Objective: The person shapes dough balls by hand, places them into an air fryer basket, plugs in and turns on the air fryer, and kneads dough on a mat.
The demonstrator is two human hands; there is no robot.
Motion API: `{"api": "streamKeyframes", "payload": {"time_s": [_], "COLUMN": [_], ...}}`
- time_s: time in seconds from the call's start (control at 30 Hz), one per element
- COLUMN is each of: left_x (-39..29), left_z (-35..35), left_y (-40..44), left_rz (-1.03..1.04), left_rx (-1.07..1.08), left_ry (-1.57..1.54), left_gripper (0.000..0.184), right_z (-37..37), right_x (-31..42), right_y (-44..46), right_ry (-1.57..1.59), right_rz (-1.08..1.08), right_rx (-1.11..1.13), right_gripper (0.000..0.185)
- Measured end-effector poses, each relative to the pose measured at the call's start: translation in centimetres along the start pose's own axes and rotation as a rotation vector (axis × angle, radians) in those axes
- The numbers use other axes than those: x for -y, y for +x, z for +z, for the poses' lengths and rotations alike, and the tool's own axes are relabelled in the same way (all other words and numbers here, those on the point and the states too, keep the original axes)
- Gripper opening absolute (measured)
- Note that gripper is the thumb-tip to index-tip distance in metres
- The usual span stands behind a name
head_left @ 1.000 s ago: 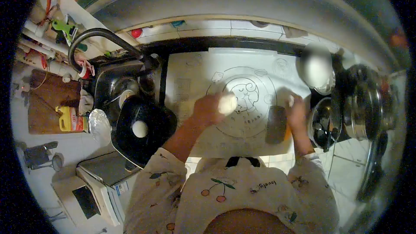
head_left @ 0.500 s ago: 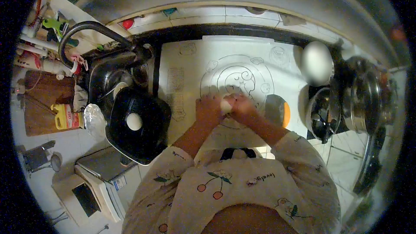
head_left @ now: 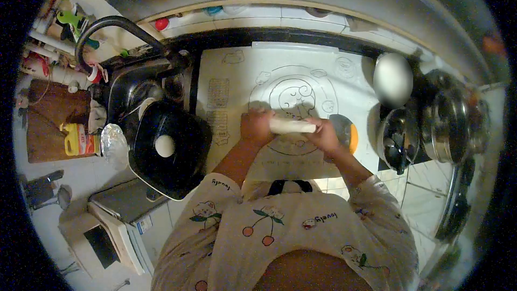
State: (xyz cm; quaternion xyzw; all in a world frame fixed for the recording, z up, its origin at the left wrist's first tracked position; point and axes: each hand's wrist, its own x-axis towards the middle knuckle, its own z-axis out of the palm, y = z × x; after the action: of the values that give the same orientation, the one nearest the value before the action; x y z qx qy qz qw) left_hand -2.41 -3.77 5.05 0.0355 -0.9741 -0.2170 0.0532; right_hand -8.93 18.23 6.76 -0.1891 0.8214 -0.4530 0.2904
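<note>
Dough [head_left: 291, 125], pale and drawn out into a short thick strip, spans the gap between the two hands, near the front half of a white printed mat [head_left: 215, 70]. Its left end disappears into the left hand [head_left: 258, 127], whose fingers are curled together around it. The right hand [head_left: 325, 134] has its fingers clamped on the other end, just behind a blunt, bright tip; how the right thumb sits is too blurred to tell. Both hands are over the mat's drawn circle, with the curled line figure showing beyond the strip; whether the dough touches the mat cannot be told from above. Just beside the right hand, a dark scraper [head_left: 339, 126] with an orange edge lies on the mat. Left of the mat stands a black basin [head_left: 188, 153] with a smooth white ball [head_left: 164, 145] inside it, and crumpled foil [head_left: 114, 143] shows at the basin's outer side. Behind the basin is a dark sink [head_left: 121, 83] under a curved black faucet [head_left: 116, 20]. Across on the right are a glaring white rounded shape [head_left: 393, 80], a pan [head_left: 397, 139] in front of it and a steel pot [head_left: 446, 129] farther out.
</note>
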Motion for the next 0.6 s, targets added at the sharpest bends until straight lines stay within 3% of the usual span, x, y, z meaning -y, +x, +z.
{"api": "streamKeyframes", "payload": {"time_s": [0.07,0.17,0.27,0.3,0.4,0.43,0.5,0.53,0.57,0.6], "left_x": [0.0,-0.7,-1.0,-1.0,-0.8,-1.0,-2.6,-3.8,-4.1,-4.4], "left_z": [0.1,-0.9,-0.9,-0.7,-0.3,0.2,1.7,2.3,4.1,5.7], "left_y": [0.2,0.8,1.3,1.4,1.6,1.6,1.4,0.8,0.5,0.2], "left_rz": [0.028,0.027,0.009,0.005,0.025,0.082,0.193,0.178,0.150,0.126], "left_rx": [0.039,0.165,0.242,0.253,0.186,0.118,-0.013,0.043,-0.013,-0.070], "left_ry": [0.039,0.075,0.143,0.172,0.214,0.329,0.560,0.508,0.446,0.382], "left_gripper": [0.050,0.050,0.050,0.050,0.048,0.043,0.033,0.028,0.026,0.024], "right_z": [-0.7,0.5,2.6,3.5,5.4,5.1,4.6,4.5,4.4,4.1], "right_x": [-0.2,4.3,3.7,3.5,2.6,3.0,2.8,2.3,0.7,1.8], "right_y": [0.7,-0.1,-0.8,-0.7,1.4,2.1,3.8,4.2,4.1,4.1], "right_ry": [-0.084,-0.749,-1.036,-1.125,-1.070,-1.118,-1.077,-1.053,-1.072,-1.032], "right_rz": [0.094,-0.139,-0.385,-0.445,-0.294,-0.295,-0.148,-0.078,-0.162,-0.023], "right_rx": [0.086,-0.192,-0.166,-0.197,-0.224,-0.225,0.027,0.158,0.142,0.172], "right_gripper": [0.051,0.072,0.087,0.080,0.076,0.055,0.043,0.038,0.029,0.030]}}
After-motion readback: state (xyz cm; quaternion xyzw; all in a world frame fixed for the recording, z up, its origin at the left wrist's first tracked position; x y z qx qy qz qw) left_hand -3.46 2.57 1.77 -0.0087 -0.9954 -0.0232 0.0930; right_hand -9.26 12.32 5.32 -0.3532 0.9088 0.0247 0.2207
